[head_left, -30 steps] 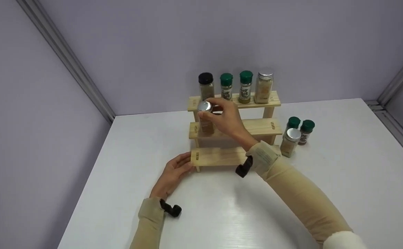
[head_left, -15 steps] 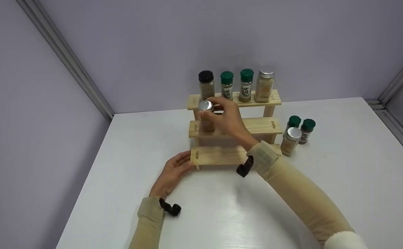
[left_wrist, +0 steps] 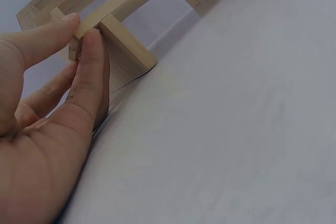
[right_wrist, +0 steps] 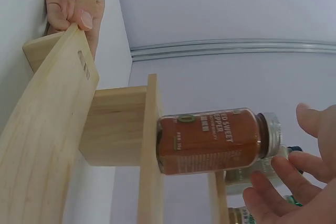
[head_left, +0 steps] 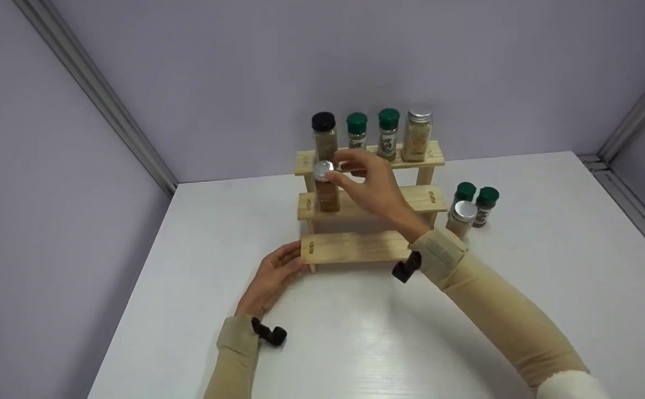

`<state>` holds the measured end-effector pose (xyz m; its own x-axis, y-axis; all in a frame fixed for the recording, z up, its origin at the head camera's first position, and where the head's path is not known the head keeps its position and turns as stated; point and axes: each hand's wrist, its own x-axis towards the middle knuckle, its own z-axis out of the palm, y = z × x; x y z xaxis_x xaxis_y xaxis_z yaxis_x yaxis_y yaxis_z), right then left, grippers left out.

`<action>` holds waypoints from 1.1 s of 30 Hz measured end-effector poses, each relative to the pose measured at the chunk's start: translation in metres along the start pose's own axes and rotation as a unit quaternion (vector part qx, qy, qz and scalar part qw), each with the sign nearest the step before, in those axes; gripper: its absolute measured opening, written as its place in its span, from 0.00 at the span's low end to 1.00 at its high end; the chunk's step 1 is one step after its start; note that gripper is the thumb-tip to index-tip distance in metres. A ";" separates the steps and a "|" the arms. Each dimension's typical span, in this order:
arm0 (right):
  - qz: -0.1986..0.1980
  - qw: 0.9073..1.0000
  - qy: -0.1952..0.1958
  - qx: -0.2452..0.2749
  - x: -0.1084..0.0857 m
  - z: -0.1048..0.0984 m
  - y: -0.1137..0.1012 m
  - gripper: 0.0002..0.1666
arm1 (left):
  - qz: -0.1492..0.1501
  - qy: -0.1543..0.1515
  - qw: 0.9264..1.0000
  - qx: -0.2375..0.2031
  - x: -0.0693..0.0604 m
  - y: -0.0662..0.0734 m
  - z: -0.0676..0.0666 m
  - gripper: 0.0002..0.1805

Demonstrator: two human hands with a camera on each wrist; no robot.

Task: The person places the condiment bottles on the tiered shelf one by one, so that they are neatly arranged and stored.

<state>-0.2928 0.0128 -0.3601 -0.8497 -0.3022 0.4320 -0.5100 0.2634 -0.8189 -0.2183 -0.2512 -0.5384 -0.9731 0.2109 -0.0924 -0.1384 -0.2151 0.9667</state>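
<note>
A spice jar (right_wrist: 210, 141) of red sweet pepper with a silver lid stands upright at the left end of the middle shelf of a three-step wooden rack (head_left: 356, 248). Beside its lid, my right hand (head_left: 375, 185) has thumb and fingers spread. In the right wrist view, a gap shows between this hand (right_wrist: 310, 177) and the jar. My left hand (head_left: 271, 277) grips the left end of the rack's lowest shelf. The left wrist view shows the thumb (left_wrist: 50, 38) on the shelf's top and fingers beneath it.
On the top shelf stand a black-lidded jar (head_left: 325, 138), two green-capped bottles (head_left: 388, 138) and a silver-lidded jar (head_left: 418, 136). Right of the rack, two green-capped bottles (head_left: 484, 208) and a silver-lidded jar (head_left: 461, 219) stand on the white table (head_left: 344, 343). A wall rises behind.
My right hand has let go of the red sweet pepper jar and drawn slightly to the right. The jar stays on the middle shelf. My left hand keeps its hold on the rack.
</note>
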 end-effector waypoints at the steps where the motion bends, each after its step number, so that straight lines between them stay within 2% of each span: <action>1: -0.009 1.000 0.000 -0.007 -0.003 -0.005 -0.003 0.27 | 0.000 0.001 1.000 0.001 0.000 0.000 0.000 0.32; 5: -0.040 0.999 0.005 -0.025 -0.013 -0.028 -0.010 0.25 | -0.003 0.002 1.000 0.004 0.000 0.000 0.000 0.32; 11: -0.054 0.997 0.020 -0.049 -0.025 -0.064 -0.012 0.23 | 0.007 0.002 1.000 0.005 -0.003 0.003 -0.003 0.34; 16: -0.037 0.996 0.030 -0.079 -0.032 -0.095 -0.001 0.23 | 0.005 0.011 1.000 -0.009 -0.006 0.003 -0.005 0.31; 24: -0.006 0.992 0.055 -0.116 -0.045 -0.141 0.016 0.24 | 0.006 0.012 1.000 -0.005 -0.006 0.003 -0.006 0.32; 33: 0.059 0.985 0.056 -0.155 -0.055 -0.177 0.046 0.27 | 0.007 0.006 1.000 0.000 -0.006 0.003 -0.008 0.32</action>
<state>-0.2933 0.2034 -0.3541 -0.9063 -0.1550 0.3932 -0.4082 0.5623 -0.7191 -0.2141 -0.2604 -0.5368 -0.9772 0.1960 -0.0823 -0.1250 -0.2172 0.9681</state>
